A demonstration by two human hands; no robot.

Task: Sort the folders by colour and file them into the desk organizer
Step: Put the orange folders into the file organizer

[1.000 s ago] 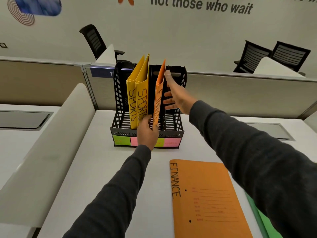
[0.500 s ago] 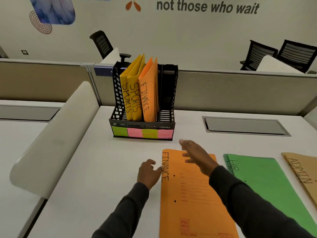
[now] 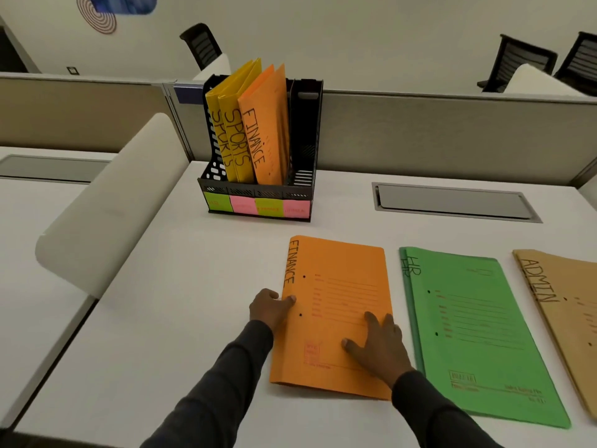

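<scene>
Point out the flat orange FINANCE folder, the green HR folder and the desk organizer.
flat orange FINANCE folder [image 3: 342, 286]: head view, upper middle of its cover.
green HR folder [image 3: 478, 344]: head view, centre of its cover.
desk organizer [image 3: 305, 130]: head view, its black right-hand wall.

A: Folders on desk [image 3: 181, 305], white?
B: One orange [image 3: 336, 286], one green [image 3: 478, 334], one tan [image 3: 568, 318]; black lettering on each.
A: Organizer [image 3: 305, 130]?
B: Black, perforated sides. Two yellow folders [image 3: 231, 124], one orange filed folder [image 3: 268, 124]. Labels [image 3: 256, 206] alternate lime and pink.
A: Sleeves [image 3: 226, 383]?
B: Dark grey.
A: Wall [image 3: 355, 33]?
B: Off-white, a ringed spiral motif [image 3: 100, 17] beside a blue patch [image 3: 126, 1].
</scene>
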